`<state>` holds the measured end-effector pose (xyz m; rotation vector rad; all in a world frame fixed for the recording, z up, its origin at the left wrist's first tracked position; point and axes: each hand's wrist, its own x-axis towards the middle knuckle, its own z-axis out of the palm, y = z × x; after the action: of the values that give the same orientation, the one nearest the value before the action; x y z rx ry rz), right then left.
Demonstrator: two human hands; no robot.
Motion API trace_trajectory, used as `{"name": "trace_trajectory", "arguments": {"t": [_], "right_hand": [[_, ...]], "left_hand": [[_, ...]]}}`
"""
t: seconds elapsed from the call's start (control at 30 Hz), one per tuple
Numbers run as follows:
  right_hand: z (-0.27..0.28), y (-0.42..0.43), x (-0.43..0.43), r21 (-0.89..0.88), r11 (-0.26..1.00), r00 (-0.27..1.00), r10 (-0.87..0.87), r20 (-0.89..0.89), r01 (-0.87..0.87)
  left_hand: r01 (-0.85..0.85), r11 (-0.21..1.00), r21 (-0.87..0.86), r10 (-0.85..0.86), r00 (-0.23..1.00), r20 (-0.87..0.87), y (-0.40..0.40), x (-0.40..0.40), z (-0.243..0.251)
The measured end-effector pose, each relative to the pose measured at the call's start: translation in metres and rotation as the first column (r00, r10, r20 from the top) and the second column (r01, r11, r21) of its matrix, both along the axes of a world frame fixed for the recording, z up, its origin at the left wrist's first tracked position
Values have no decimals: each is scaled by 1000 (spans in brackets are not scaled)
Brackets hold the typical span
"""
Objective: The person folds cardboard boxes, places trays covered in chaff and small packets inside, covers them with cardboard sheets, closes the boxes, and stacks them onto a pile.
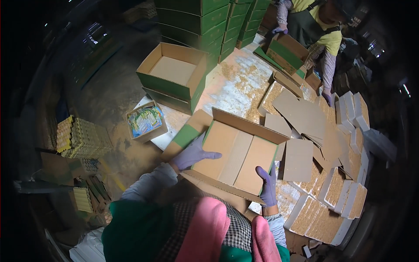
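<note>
A corrugated cardboard box (pixel 234 152) with green edges is between my hands, tilted toward me. Two of its flaps lie folded in with a strip showing between them, while the long far and near flaps stand out. My left hand (pixel 193 154), in a purple glove, grips the left side with the thumb over a folded flap. On the right side, my right hand (pixel 269 185) in a matching glove holds the edge, its thumb upward. Beneath and left of the box lies a flattened brown-and-green carton (pixel 188 134). Loose cardboard sheets (pixel 298 160) lie just right of it.
Two stacked open cartons (pixel 173 73) stand ahead, beside tall stacks of green cartons (pixel 193 19). A small box of colourful packets (pixel 146 121) sits left. White trays of brown granular material (pixel 316 219) line the right. Across the table, a co-worker (pixel 307 29) handles a carton (pixel 288 52).
</note>
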<state>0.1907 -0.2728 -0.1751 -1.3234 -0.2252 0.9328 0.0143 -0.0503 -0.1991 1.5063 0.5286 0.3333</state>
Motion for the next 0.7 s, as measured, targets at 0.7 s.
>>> {"name": "trace_trajectory", "arguments": {"t": [0.7], "right_hand": [[-33, 411, -20, 101, 954, 949, 263, 173, -282]], "left_hand": [[-507, 857, 97, 514, 854, -82, 323, -120, -58]]}}
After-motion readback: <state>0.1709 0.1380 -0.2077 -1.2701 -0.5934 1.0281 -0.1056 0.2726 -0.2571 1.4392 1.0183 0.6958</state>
